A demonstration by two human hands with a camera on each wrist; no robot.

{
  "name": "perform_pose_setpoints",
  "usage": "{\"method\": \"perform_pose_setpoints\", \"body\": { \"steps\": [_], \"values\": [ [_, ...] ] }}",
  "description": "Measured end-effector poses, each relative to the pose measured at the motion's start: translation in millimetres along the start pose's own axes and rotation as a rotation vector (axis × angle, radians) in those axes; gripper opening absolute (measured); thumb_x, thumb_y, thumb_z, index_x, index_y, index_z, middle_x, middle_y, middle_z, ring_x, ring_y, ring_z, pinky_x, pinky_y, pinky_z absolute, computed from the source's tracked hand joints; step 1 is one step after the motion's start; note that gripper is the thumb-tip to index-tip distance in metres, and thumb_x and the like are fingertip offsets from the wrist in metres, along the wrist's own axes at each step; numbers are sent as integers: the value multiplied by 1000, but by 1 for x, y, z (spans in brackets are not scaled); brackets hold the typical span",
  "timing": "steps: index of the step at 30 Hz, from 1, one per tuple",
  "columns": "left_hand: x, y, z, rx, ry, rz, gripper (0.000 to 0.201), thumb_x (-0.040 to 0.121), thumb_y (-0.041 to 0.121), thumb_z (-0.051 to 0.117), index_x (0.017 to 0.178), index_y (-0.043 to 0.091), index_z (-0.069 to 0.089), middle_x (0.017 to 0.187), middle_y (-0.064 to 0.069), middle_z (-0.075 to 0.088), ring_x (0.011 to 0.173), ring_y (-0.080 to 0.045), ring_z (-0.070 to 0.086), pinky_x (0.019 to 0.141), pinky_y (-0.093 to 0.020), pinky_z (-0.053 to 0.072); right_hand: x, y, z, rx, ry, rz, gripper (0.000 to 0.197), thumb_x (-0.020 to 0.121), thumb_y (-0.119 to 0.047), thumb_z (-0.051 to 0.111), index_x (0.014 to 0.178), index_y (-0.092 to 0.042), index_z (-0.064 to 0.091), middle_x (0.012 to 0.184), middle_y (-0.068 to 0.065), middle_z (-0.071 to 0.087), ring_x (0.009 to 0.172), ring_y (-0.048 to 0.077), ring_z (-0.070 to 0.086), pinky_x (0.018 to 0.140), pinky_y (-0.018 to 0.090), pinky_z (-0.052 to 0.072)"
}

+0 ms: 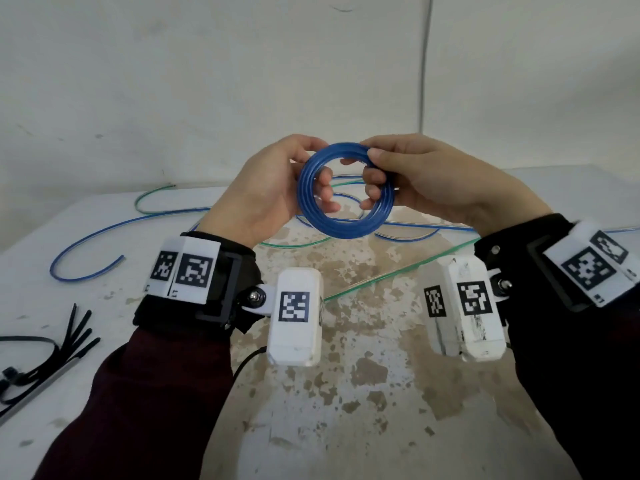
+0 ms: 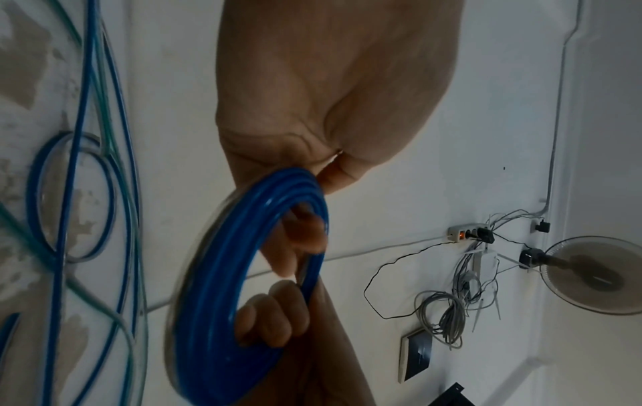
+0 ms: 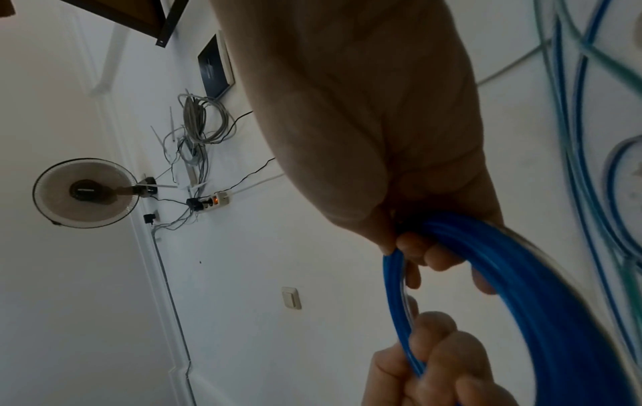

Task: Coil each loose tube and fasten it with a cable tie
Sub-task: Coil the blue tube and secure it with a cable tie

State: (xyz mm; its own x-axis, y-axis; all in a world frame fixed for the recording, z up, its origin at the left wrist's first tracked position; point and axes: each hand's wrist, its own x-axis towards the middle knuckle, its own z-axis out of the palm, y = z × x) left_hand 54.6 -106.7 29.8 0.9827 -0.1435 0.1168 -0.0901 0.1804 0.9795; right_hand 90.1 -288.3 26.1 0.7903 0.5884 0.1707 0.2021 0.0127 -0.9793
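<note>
A blue tube wound into a tight coil point(image 1: 343, 228) is held upright above the table by both hands. My left hand point(image 1: 313, 168) grips its left side, thumb on top and fingers through the ring. My right hand point(image 1: 374, 171) pinches the upper right side, thumb on the outside, fingers curled inside. In the left wrist view the coil point(image 2: 222, 274) hangs below my left hand point(image 2: 316, 208). In the right wrist view my right hand point(image 3: 420, 250) clamps the coil point(image 3: 521, 288). Black cable ties point(image 1: 69, 344) lie at the table's left edge, away from both hands.
Loose blue tubes point(image 1: 86, 237) and green tubes point(image 1: 398, 271) sprawl across the worn white table point(image 1: 363, 393) beneath and behind the hands. A white wall stands close behind the table. A wall fan point(image 2: 590, 274) and hanging cables show in the wrist views.
</note>
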Motion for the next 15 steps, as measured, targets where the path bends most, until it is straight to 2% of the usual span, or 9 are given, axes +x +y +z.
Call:
{"method": "perform_pose_setpoints", "body": {
  "steps": [3,5,8,11,13,15],
  "values": [
    [-2,0,4,98,-73,5,21,98,13,32,106,9,51,64,-7,45,38,-15,36,43,-25,44,-1,0,3,-32,-51,29,30,104,-11,30,106,-9,60,64,-2,41,57,11,45,67,26,53],
    [-1,-1,6,157,-74,26,17,99,17,40,105,10,55,61,-5,44,37,-13,32,40,-24,41,-1,0,4,-71,-59,38,29,104,-11,31,104,-11,59,63,-3,40,57,10,44,67,27,53],
    [0,-7,8,264,-12,53,8,97,16,51,97,13,58,54,0,39,36,-9,26,37,-20,35,-2,-1,6,-135,-65,51,26,104,-12,31,105,-8,57,63,-4,40,57,10,45,69,28,54],
    [2,-12,10,277,75,89,6,95,12,55,90,12,58,48,7,30,35,-6,19,35,-16,20,-2,0,9,-112,-28,74,23,104,-14,33,105,-6,55,65,0,46,59,13,50,73,33,57],
    [4,-13,10,255,128,125,7,95,12,56,88,11,58,46,10,30,35,-5,19,36,-16,17,-2,0,9,-115,29,91,21,104,-20,37,104,-9,55,74,4,57,66,16,59,76,38,59],
    [5,-12,8,223,179,158,9,95,12,56,86,12,58,46,10,30,36,-6,19,37,-16,17,-2,1,6,-138,49,106,18,100,-23,46,107,-8,55,85,10,63,75,19,65,77,37,59]
  ]
}}
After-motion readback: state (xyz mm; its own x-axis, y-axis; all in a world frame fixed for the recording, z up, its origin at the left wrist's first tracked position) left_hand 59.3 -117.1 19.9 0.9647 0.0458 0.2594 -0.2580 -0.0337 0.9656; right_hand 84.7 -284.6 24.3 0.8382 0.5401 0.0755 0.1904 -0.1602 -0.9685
